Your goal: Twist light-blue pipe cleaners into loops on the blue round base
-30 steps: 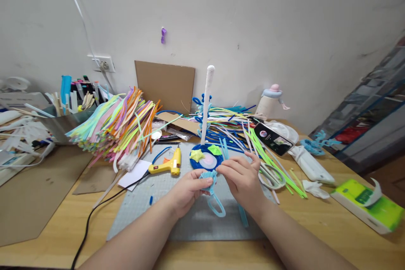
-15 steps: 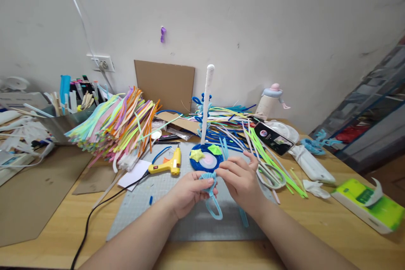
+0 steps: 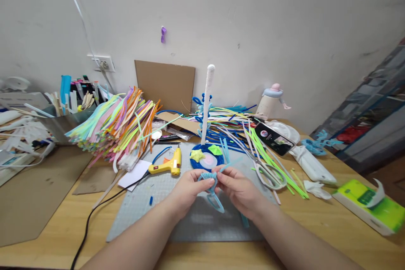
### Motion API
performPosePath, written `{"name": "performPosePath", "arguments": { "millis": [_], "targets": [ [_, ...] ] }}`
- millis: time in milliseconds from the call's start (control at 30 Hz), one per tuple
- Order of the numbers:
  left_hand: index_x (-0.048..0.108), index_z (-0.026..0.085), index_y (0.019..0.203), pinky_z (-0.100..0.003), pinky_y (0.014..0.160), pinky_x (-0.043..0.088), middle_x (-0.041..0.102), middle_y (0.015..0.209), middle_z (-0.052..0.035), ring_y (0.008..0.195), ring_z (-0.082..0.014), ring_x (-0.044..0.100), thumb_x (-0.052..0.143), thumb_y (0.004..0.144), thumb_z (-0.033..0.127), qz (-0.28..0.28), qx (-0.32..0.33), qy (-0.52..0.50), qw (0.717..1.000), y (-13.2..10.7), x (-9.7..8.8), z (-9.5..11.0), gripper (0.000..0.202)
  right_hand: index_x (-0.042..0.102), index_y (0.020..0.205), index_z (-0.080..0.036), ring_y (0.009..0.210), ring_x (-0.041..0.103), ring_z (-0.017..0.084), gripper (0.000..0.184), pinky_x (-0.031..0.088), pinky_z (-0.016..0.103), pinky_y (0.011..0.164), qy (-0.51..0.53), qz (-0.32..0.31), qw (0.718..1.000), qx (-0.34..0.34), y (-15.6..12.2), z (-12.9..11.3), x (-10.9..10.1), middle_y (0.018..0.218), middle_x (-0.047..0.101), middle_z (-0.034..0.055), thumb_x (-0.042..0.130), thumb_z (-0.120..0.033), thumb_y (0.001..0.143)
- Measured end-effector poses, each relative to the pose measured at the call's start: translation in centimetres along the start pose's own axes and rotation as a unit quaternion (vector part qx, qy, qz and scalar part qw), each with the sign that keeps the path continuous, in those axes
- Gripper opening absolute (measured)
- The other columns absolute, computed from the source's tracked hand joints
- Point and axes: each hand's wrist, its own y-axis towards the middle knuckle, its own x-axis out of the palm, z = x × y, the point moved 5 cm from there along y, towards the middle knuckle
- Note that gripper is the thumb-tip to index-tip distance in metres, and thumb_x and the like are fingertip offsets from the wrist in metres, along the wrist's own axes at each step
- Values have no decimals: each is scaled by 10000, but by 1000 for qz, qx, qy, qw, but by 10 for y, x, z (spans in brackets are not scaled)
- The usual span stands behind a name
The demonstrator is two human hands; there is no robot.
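Observation:
Light blue pipe cleaner point(image 3: 209, 175), coiled in tight turns with a loop hanging below, is pinched in my left hand point(image 3: 191, 190). My right hand point(image 3: 239, 190) closes its thumb and fingers on the same pipe cleaner at the coil's right end, and a free strand sticks out up and to the right. Just beyond the hands stands a dark blue round base point(image 3: 195, 163) carrying a yellow star point(image 3: 198, 155), a green star shape point(image 3: 215, 149) and a tall white fuzzy post point(image 3: 207, 105). More light blue pipe cleaners lie partly under my right hand.
A yellow glue gun point(image 3: 167, 166) lies left on the grey cutting mat point(image 3: 139, 211). Scissors point(image 3: 271, 176), green pipe cleaners point(image 3: 262, 152) and a phone point(image 3: 274, 138) are at right. A large pipe cleaner bundle point(image 3: 117, 128) fills the left; a tissue pack point(image 3: 370, 206) sits far right.
My right hand has turned, its raised fingers folding down around the pipe cleaner. A free strand now shows above it, and the hanging loop has swung slightly right.

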Motion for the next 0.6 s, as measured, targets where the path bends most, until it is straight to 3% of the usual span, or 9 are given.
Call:
{"name": "performPosePath", "arguments": {
  "millis": [267, 500, 600],
  "targets": [
    [647, 114, 714, -263, 625, 413, 636, 620, -43, 600, -138, 549, 676, 675, 340, 11, 13, 53, 998, 0, -1, 1, 231, 586, 740, -188, 522, 547, 116, 190, 438, 275, 569, -62, 13, 996, -67, 0, -5, -2, 601, 570, -44, 685, -345, 698],
    [637, 109, 662, -266, 632, 427, 630, 603, -37, 599, -134, 551, 675, 676, 304, 3, 18, 68, 998, 1, 0, 3, 199, 619, 732, -154, 583, 545, 113, 184, 443, 264, 581, -16, -21, 1000, 13, -1, 0, 1, 676, 587, -2, 665, -331, 721],
    [638, 109, 677, -269, 620, 432, 636, 598, -38, 587, -137, 557, 685, 659, 301, 12, 11, 71, 997, 0, -1, 2, 199, 615, 754, -152, 594, 542, 118, 178, 439, 262, 571, -22, -4, 1000, -1, 0, 1, -2, 678, 581, 0, 669, -318, 718]
  ]
}}
